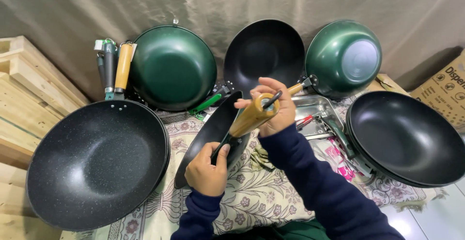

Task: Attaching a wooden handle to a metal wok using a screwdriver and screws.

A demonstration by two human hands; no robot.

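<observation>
Black non-stick wok: tilted on edge over the floral-cloth surface, between both hands.
Wooden handle with hanging loop: raised above the wok.
Left hand: clenched on the wok's rim bracket.
Right hand: grasping the wooden handle.
Nearby: large speckled black pan just left.

black pan tilted on edge, wooden handle attached

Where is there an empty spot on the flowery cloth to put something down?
Bare flowery cloth shows between the left hand and the right sleeve. Another strip lies below the big speckled pan. It is crowded near the metal tray and the black pan stack.
</observation>
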